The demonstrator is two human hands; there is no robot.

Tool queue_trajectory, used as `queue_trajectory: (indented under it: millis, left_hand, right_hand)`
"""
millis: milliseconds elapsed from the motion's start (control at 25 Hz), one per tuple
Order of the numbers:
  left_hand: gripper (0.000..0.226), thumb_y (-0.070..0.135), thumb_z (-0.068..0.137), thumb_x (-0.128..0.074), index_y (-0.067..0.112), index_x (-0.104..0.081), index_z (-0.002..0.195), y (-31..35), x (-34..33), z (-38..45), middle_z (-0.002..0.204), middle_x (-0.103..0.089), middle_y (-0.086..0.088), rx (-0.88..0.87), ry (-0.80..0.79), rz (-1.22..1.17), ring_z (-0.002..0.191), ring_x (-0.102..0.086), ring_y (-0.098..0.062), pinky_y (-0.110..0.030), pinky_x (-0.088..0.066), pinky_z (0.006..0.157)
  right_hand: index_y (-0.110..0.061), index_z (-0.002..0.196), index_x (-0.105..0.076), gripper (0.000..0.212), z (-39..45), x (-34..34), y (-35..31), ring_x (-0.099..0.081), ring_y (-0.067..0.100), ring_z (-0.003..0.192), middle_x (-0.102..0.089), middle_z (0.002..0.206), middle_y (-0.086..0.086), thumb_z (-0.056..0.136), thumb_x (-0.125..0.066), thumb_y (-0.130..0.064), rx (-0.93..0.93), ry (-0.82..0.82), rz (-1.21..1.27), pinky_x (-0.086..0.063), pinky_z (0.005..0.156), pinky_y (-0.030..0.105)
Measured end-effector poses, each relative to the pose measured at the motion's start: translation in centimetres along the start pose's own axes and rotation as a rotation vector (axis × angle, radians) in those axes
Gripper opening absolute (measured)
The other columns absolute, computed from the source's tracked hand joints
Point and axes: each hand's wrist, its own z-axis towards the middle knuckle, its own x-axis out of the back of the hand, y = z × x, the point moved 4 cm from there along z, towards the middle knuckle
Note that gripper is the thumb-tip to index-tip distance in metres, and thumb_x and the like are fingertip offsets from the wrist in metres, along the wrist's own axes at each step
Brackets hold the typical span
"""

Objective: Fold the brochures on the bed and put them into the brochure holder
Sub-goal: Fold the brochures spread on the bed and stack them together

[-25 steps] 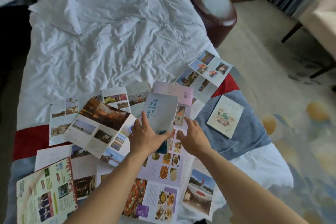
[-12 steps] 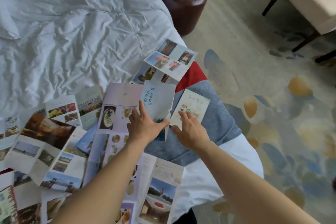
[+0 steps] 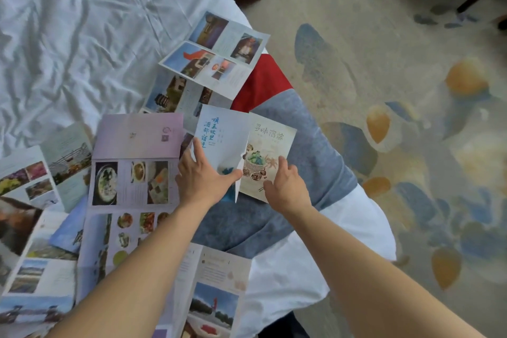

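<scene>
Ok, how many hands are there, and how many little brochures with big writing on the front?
Hands: 2, the left hand and the right hand.
Little brochures with big writing: 2, the blue-lettered brochure and the beige brochure.
Total: 4.
</scene>
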Motion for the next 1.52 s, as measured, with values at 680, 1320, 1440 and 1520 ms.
queue_trajectory:
  millis: [680,1320,1440,1520]
  left_hand:
    - [0.13,0.074,0.061,-0.07,0.026,0.008,0.154,-3.4,0.5,1.8,0.153,-0.019,-0.011,0.069,-0.034,-0.032,0.135,-0.028,-0.035,-0.055,-0.038,0.105]
    - [0.131,0.072,0.063,-0.072,0.024,0.01,0.154,-2.4,2.5,0.3,0.156,-0.017,-0.014,0.108,0.028,-0.081,0.138,-0.026,-0.038,-0.06,-0.033,0.107]
    - [0.13,0.071,0.063,-0.073,0.024,0.007,0.154,-2.4,3.0,0.1,0.154,-0.02,-0.015,0.114,0.062,-0.075,0.136,-0.026,-0.039,-0.06,-0.033,0.107]
    - [0.13,0.071,0.063,-0.073,0.024,0.007,0.154,-2.5,3.2,0.1,0.154,-0.02,-0.015,0.121,0.064,-0.074,0.137,-0.025,-0.04,-0.06,-0.033,0.107]
  right_hand:
    - [-0.022,0.103,-0.046,0.01,3.3,-1.4,-0.4,-0.058,0.014,0.07,-0.061,0.093,-0.003,0.094,-0.049,-0.024,-0.539,0.179,0.706,-0.04,0.05,0.028]
    - [-0.02,0.102,-0.054,0.013,0.5,-0.9,-2.2,-0.067,0.022,0.086,-0.066,0.104,0.003,0.093,-0.051,-0.011,-0.377,0.089,0.913,-0.056,0.065,0.037]
    - [-0.021,0.103,-0.054,0.013,0.3,-0.9,-2.4,-0.067,0.022,0.088,-0.066,0.104,0.001,0.093,-0.053,-0.012,-0.364,0.068,0.883,-0.057,0.069,0.039]
    - [-0.021,0.105,-0.055,0.019,0.2,-0.9,-2.5,-0.068,0.021,0.087,-0.067,0.104,0.0,0.091,-0.05,-0.008,-0.353,0.037,0.887,-0.059,0.069,0.039]
